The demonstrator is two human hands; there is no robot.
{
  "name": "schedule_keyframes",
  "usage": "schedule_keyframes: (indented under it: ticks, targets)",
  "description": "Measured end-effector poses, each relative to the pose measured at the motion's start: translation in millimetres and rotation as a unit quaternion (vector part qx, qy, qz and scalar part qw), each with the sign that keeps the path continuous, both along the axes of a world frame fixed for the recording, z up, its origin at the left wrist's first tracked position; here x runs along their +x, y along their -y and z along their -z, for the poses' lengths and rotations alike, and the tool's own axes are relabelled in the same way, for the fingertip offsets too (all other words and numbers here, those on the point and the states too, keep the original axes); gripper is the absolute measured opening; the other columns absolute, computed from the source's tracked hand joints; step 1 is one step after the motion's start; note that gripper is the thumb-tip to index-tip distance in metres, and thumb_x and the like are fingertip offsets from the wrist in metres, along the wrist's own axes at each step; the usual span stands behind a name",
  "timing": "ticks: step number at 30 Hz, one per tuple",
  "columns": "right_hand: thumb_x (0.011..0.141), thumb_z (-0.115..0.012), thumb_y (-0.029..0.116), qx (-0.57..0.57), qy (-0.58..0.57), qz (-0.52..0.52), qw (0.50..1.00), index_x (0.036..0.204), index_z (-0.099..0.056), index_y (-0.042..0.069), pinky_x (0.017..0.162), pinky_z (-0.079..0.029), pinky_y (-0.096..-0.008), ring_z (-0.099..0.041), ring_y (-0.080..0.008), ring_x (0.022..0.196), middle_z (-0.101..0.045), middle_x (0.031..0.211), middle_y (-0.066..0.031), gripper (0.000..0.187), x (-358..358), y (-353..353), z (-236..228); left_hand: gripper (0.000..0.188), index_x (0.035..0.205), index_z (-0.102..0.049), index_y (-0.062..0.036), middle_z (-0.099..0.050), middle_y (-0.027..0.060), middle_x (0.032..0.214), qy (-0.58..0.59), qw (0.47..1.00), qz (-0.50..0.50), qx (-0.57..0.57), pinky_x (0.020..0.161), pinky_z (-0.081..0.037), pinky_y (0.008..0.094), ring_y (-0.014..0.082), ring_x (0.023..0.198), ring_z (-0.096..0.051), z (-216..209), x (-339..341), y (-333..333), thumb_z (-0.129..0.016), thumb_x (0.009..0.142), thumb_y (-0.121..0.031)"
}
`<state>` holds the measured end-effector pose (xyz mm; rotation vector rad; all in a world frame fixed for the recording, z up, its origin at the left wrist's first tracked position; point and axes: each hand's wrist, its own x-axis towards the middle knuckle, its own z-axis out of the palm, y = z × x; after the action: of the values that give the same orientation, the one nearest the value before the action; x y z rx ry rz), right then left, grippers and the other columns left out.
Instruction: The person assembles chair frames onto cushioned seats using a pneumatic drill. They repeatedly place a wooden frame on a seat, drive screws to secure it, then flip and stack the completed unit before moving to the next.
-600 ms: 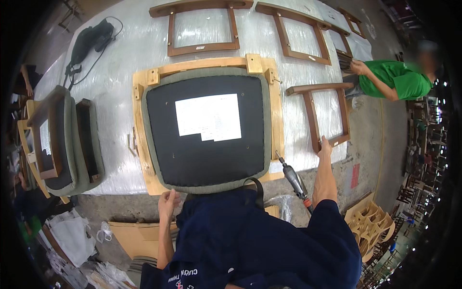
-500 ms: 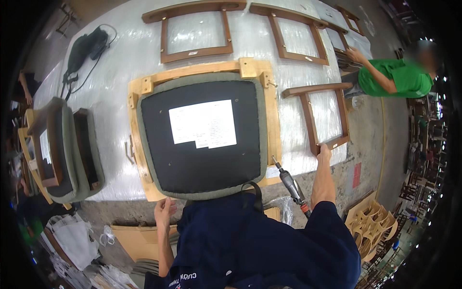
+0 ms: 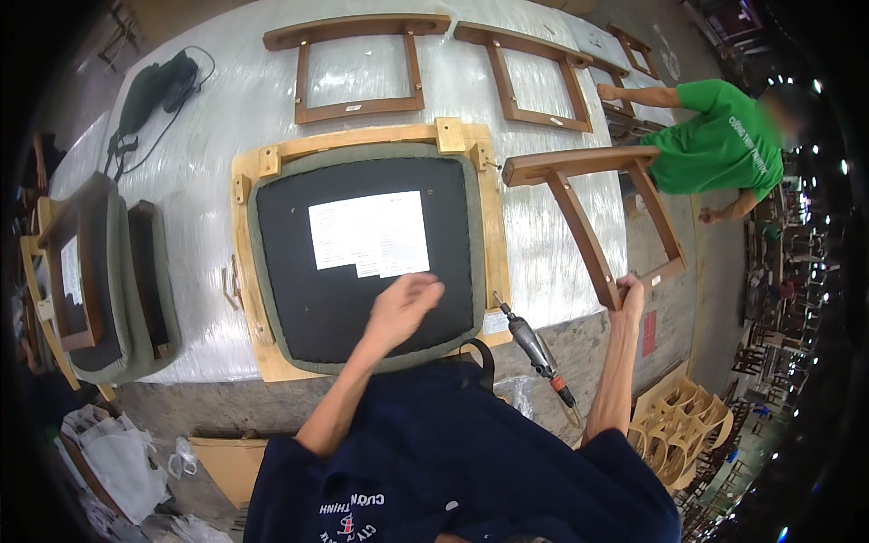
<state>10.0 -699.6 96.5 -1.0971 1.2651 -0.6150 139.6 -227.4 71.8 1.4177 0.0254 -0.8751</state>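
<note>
R hand [image 3: 625, 295] is gripping brown frame [image 3: 582, 237] by one corner, right of seat [image 3: 337, 297], prob. risking a twist into driver [image 3: 532, 346]; L hand [image 3: 403, 308] is hovering over seat (blurred, can't tell if closed).

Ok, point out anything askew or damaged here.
Nothing looks clearly damaged. The white paper on the dark seat underside has an uneven, stepped lower edge. One brown wooden frame looks askew, but the right hand is holding it.
</note>
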Motion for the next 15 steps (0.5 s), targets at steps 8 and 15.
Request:
schedule_keyframes:
  ticks: [8,15]
  targets:
    - [0.076,-0.063,0.004,-0.078,0.027,-0.039,0.996,0.073,-0.066,0.002,0.069,-0.050,-0.0296,-0.059,-0.0171,0.067,-0.062,0.069,-0.0059,0.005,12.5,-230.5,-57.3,0.092,0.141,-0.042,0.0079,-0.060,0.0155,0.122,-0.055,0.977,-0.057,-0.197,0.093,-0.049,0.0358,0.0227,0.108,-0.061,-47.6,16.2,112.2,-0.078,0.087,-0.057]
    - [0.090,-0.078,0.016,-0.013,-0.031,-0.445,0.895,0.093,-0.071,-0.004,0.073,-0.055,-0.0305,-0.070,-0.0162,0.080,-0.072,0.090,-0.0079,0.022,7.8,-326.1,-90.4,0.038,0.105,-0.048,-0.0048,-0.052,0.0032,0.089,-0.072,0.942,-0.282,-0.165,0.055,-0.047,0.0260,0.0119,0.065,-0.053,-34.6,33.8,2.9,-0.064,0.073,0.008]
